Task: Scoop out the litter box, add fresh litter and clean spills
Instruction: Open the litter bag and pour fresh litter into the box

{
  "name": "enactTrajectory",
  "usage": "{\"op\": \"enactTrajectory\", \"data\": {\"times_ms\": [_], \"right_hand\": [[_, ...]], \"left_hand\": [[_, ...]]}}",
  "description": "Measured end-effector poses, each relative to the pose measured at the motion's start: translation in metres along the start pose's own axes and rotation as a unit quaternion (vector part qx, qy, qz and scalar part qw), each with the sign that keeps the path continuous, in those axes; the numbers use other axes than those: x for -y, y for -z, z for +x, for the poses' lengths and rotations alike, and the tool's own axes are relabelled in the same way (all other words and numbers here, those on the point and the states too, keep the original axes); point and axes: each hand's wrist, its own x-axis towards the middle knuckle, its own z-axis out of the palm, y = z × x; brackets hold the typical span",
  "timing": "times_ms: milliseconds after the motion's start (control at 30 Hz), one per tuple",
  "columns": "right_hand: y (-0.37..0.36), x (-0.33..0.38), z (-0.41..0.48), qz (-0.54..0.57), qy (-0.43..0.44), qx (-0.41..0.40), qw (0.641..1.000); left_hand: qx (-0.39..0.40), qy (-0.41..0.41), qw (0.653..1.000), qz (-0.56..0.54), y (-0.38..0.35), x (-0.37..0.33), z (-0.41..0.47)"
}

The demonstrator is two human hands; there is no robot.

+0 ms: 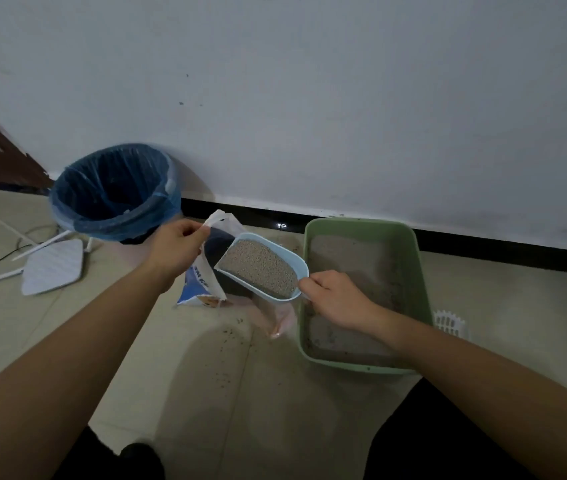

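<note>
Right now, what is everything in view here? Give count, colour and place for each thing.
bin: one, blue liner, against the wall, left
litter bag: one, white and blue, open, on the floor between bin and litter box
scoop: one, pale blue, full of grey litter, above the bag
litter box: one, green, on the floor, right, grey litter inside
slotted scoop: one, white, right of the litter box, partly hidden
flat pad with rods: one, white, on the floor, far left
spilled grains: many, dark, on the floor before the bag
left hand: holds the bag's edge
right hand: grips the scoop's handle
</note>
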Motion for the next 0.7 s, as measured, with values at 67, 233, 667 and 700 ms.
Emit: {"op": "enactTrajectory", "data": {"times_ms": [67, 233, 667, 700], "right_hand": [[0.022, 0.003, -0.009, 0.003, -0.006, -0.020, 1.000], [0.080, -0.006, -0.028, 0.008, -0.037, -0.115, 0.993], [0.059, -0.155, -0.032, -0.232, -0.268, -0.118, 0.928], [0.052, -0.160, -0.032, -0.264, -0.275, -0.107, 0.918]], "left_hand": [[-0.028, -0.010, 0.999, 0.045, -0.008, -0.007, 0.006], [-0.038, -0.125, 0.974, 0.185, -0.040, -0.032, 0.013], [-0.083, -0.242, 0.935, 0.245, -0.083, -0.009, -0.010], [-0.096, -0.242, 0.934, 0.246, -0.080, -0.004, -0.010]]}}
